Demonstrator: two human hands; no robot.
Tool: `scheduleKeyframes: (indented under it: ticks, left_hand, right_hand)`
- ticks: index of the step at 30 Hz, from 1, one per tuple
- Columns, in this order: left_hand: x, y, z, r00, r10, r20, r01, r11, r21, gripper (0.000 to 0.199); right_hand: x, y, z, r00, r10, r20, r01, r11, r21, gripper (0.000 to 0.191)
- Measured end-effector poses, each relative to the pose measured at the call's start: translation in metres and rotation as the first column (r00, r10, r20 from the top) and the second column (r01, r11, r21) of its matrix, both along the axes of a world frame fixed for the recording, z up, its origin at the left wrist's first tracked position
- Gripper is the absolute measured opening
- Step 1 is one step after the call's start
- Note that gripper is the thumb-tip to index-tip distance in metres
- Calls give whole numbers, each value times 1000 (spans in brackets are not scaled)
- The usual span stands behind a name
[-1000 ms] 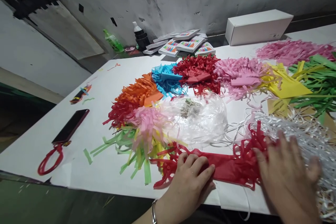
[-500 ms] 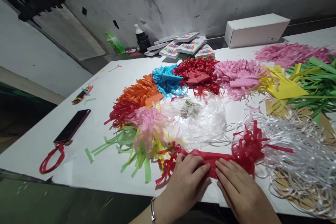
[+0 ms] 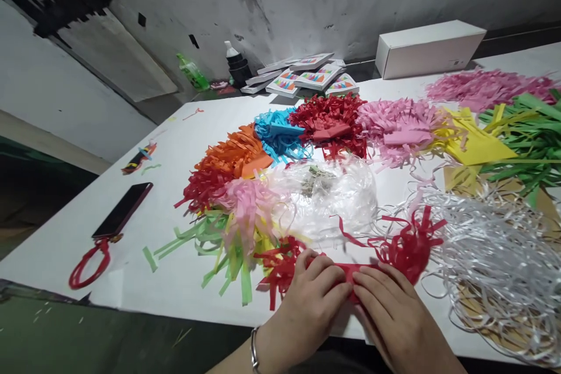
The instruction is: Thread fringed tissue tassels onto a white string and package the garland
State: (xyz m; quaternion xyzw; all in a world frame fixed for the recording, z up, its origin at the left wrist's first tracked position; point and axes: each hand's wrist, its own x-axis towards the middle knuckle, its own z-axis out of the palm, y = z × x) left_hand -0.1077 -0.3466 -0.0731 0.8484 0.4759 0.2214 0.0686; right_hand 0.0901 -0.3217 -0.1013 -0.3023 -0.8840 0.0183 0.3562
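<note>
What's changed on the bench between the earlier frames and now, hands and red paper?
Right hand moved left off the right-hand fringe, onto the middle of the red fringed paper, beside the left hand. Less of the paper's plain band shows. A loose red strand now trails left toward the clear plastic bag. Left hand stayed on the paper; phone and white box unchanged.

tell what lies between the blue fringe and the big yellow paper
A red fringed bundle, then a pink fringed bundle, as the head view shows.
</note>
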Motion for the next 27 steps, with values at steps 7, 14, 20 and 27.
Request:
scheduleKeyframes:
  ticks: [7, 14, 20, 27]
  left_hand:
    - [-6, -8, -4, 998, 25, 57, -25, 1000, -5, 18]
    - [-4, -6, -1, 985, 155, 74, -146, 982, -119, 19]
    - [3, 9, -3, 948, 305, -93, -316, 935, -162, 23]
    - [2, 15, 0, 932, 320, -173, -353, 910, -219, 26]
  right_hand:
    - [7, -5, -13, 995, -52, -82, 44, 994, -101, 35]
    - [3, -2, -5, 981, -184, -60, 168, 962, -215, 25]
    - [-8, 3, 2, 896, -381, 226, 417, 898, -140, 24]
    - [-4, 5, -2, 846, -454, 279, 485, 873, -50, 26]
